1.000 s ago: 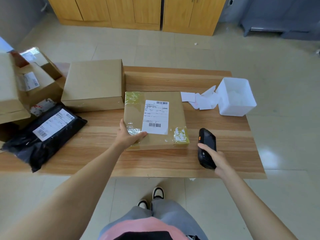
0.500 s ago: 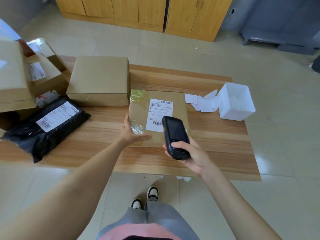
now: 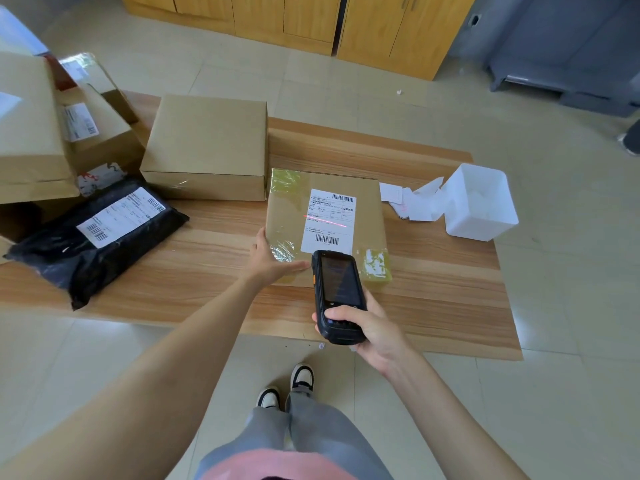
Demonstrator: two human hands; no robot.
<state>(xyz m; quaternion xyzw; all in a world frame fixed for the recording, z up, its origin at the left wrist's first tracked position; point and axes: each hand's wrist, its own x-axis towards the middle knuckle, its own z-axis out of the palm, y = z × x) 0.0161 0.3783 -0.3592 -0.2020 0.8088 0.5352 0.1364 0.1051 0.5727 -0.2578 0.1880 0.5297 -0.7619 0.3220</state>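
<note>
R hand (image 3: 374, 332) gripping scanner (image 3: 337, 296); L hand (image 3: 273, 261) flat, pinning parcel (image 3: 287, 216); I'd drop beam (image 3: 325, 221) onto lower barcode (image 3: 326, 240), hold steady.

One camera, worn on the person's head, gives the only view. It faces forward and tilts steeply down, so the wooden table (image 3: 207, 258) fills the middle band and the person's own shoes (image 3: 301, 377) show near the bottom. The lens is wide (both forearms fan in from the lower corners). The left hand (image 3: 273, 263), right hand (image 3: 375, 329), handheld scanner (image 3: 337, 289) and labelled parcel (image 3: 287, 209) sit close, near centre. The yellow cabinets (image 3: 381, 26) lie far off at the top.
</note>
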